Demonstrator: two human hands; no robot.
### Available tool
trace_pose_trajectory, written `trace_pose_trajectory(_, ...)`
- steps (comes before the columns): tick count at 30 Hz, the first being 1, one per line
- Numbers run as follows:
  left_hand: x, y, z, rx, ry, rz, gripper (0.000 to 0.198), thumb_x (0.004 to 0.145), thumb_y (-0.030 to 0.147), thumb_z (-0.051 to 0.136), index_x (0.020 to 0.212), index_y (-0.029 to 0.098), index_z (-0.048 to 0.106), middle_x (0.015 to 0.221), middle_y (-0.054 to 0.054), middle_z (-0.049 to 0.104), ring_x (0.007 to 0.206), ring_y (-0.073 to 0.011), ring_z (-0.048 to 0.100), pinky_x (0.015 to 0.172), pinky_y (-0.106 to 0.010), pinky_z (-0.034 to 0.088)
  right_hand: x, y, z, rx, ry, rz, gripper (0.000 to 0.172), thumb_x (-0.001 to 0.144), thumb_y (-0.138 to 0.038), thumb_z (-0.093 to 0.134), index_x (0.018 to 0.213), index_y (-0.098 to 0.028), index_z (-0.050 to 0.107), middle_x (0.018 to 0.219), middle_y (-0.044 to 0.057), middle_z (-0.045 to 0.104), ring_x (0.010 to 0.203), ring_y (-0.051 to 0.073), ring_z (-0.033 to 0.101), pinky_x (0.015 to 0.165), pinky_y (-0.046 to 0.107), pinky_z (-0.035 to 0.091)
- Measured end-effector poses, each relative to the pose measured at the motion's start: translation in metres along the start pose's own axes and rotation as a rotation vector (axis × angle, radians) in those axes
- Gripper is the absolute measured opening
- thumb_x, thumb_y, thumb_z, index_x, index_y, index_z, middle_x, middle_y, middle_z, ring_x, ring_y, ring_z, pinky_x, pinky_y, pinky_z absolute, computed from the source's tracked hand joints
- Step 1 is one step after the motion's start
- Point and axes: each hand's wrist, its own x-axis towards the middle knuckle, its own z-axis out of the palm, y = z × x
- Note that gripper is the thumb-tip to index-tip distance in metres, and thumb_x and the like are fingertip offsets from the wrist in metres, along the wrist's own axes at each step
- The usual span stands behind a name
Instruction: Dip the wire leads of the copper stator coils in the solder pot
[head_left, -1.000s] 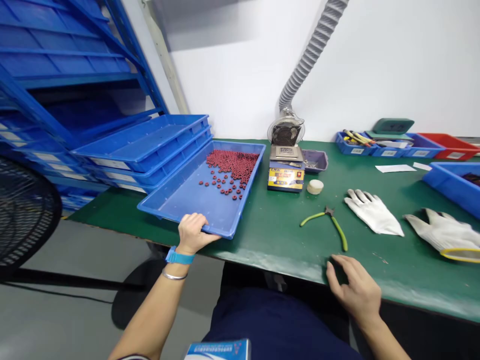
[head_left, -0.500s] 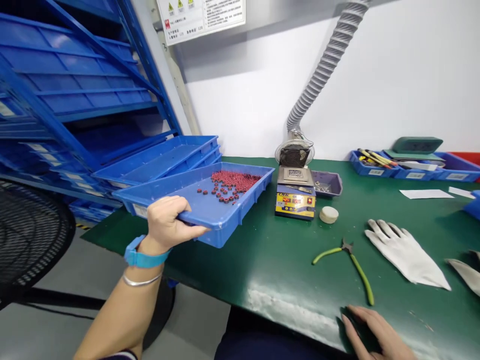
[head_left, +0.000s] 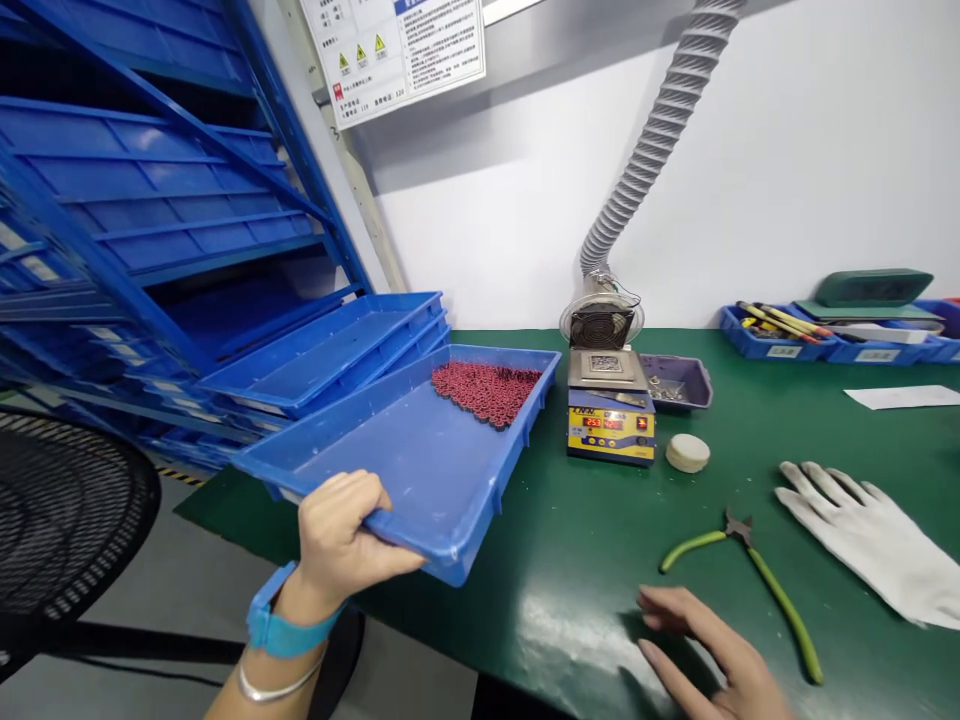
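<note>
Left grip: left hand closed on the blue tray at its near rim.
Tray: near end higher, long axis running away from the hand.
Rings: red rings in 1 heap at the far corner.
Right hand: flat, empty on the green table, near the pliers.

A blue tray is holding dark red rings. Green-handled pliers are lying on a green table.

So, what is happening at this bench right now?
A person's left hand grips the near edge of a blue tray, holding that end raised above the green table. The small red rings lie heaped in its far corner. The right hand rests open on the table, beside green-handled cutters it does not touch.
</note>
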Motion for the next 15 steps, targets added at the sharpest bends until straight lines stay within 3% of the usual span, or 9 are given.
trace_pose_trajectory(3,-0.019,0.011,0.008,-0.023,0.02,0.002,0.044,0.071,0.043,0.075,0.066,0.021,0.038,0.053,0.005,0.037,0.048,-0.0112,0.034,0.051,-0.027,0.026,0.034,-0.019,0.026,0.063,-0.09,0.032,0.064,0.087,-0.036,0.063,0.143,-0.022,0.036,0.123,0.014,0.063,0.104,0.023,0.068,0.082,0.03,0.06)
trace_pose_trajectory(5,-0.032,0.019,0.014,-0.036,0.027,-0.004,0.044,0.073,0.045,0.075,0.067,0.021,0.038,0.054,0.004,0.038,0.049,-0.0117,0.035,0.052,-0.028,0.025,0.053,-0.031,0.046,0.07,-0.135,0.018,0.092,0.081,-0.049,0.07,0.152,-0.02,0.019,0.145,0.022,0.042,0.13,0.033,0.05,0.096,0.046,0.054)
trace_pose_trajectory(7,-0.046,0.026,0.021,-0.052,0.025,-0.018,0.044,0.074,0.047,0.074,0.068,0.021,0.038,0.054,0.004,0.038,0.049,-0.0124,0.035,0.053,-0.029,0.024,0.069,-0.038,0.064,0.059,-0.172,-0.095,0.109,0.07,-0.062,0.075,0.152,-0.02,0.018,0.153,0.026,0.024,0.14,0.042,0.031,0.102,0.06,0.044)
trace_pose_trajectory(9,-0.059,0.033,0.026,-0.068,0.015,-0.035,0.044,0.077,0.047,0.073,0.069,0.021,0.039,0.054,0.004,0.039,0.05,-0.0131,0.036,0.053,-0.029,0.024,0.082,-0.04,0.079,0.053,-0.229,-0.244,0.105,0.064,-0.068,0.076,0.145,-0.02,0.03,0.149,0.026,0.028,0.14,0.046,0.028,0.104,0.068,0.035)
trace_pose_trajectory(11,-0.07,0.037,0.03,-0.083,0.005,-0.05,0.043,0.081,0.049,0.069,0.069,0.021,0.039,0.054,0.003,0.039,0.051,-0.0135,0.037,0.053,-0.029,0.025,0.092,-0.038,0.089,0.078,-0.293,-0.352,0.087,0.064,-0.069,0.074,0.128,-0.019,0.044,0.131,0.022,0.049,0.133,0.043,0.04,0.104,0.07,0.029)
trace_pose_trajectory(13,-0.075,0.039,0.03,-0.094,0.002,-0.055,0.044,0.084,0.052,0.065,0.069,0.021,0.039,0.053,0.003,0.038,0.05,-0.0137,0.037,0.053,-0.029,0.025,0.102,-0.034,0.097,0.127,-0.316,-0.402,0.068,0.065,-0.07,0.069,0.105,-0.019,0.05,0.105,0.013,0.059,0.116,0.036,0.055,0.106,0.069,0.023)
trace_pose_trajectory(15,-0.076,0.036,0.029,-0.114,-0.008,-0.053,0.043,0.085,0.053,0.063,0.07,0.02,0.04,0.054,0.002,0.04,0.051,-0.0137,0.037,0.053,-0.029,0.025,0.112,-0.032,0.106,0.159,-0.288,-0.434,0.059,0.067,-0.074,0.063,0.085,-0.02,0.046,0.087,0.005,0.056,0.093,0.026,0.061,0.109,0.069,0.015)
